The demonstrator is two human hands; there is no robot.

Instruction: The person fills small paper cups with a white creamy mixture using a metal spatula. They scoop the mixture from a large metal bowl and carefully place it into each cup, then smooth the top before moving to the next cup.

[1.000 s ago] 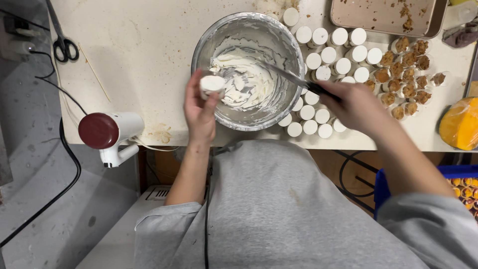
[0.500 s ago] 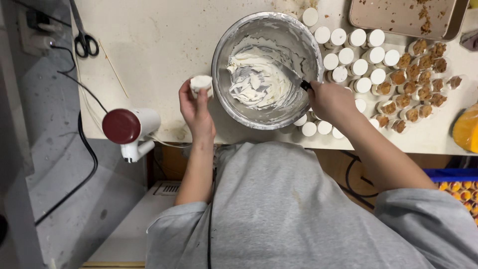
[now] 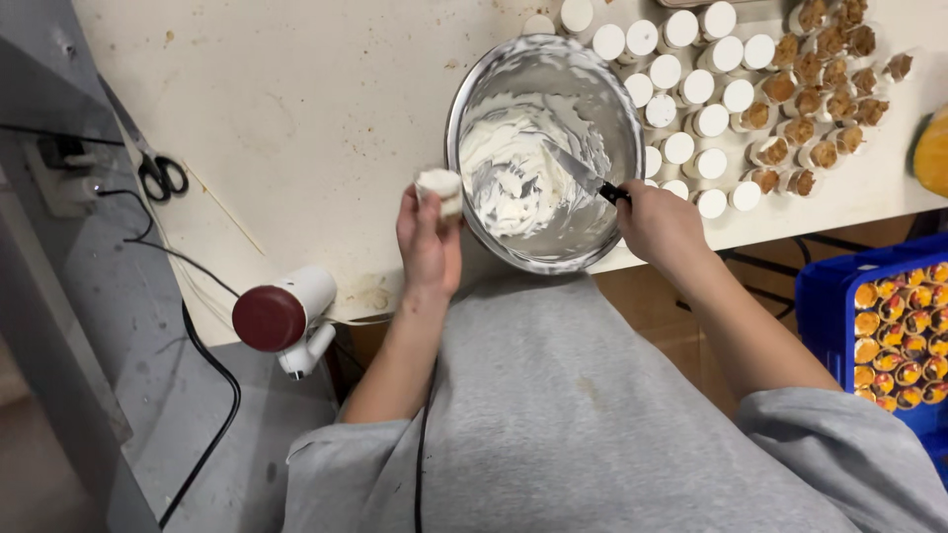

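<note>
Looking down from the head camera, we saw our left hand (image 3: 427, 242) raised at the near edge of the table (image 3: 296, 118), its fingers curled closed around a small cake (image 3: 440, 188) topped with white cream; the cake sat just left of the steel bowl (image 3: 464, 99), close to its rim but whether touching it we could not tell; our right hand (image 3: 660, 222) was at the bowl's right rim, fingers wrapped tight about the black handle of a knife (image 3: 583, 176), whose blade reached down and leftward into the white cream (image 3: 509, 168) smeared over the bowl's inside; beyond the bowl, to its right, rows of small white-topped cakes (image 3: 691, 89) stood close together, and farther right a cluster of brown, crumb-topped cakes (image 3: 829, 99); on the table's left part lay black-handled scissors (image 3: 163, 178); at the near left edge lay a white hand mixer with a dark red end (image 3: 281, 314), a black cable (image 3: 212, 395) trailing below it; low on the right stood a blue crate (image 3: 839, 296) holding small orange and yellow pieces; our grey sleeves (image 3: 592, 434) filled the bottom of the view.
</note>
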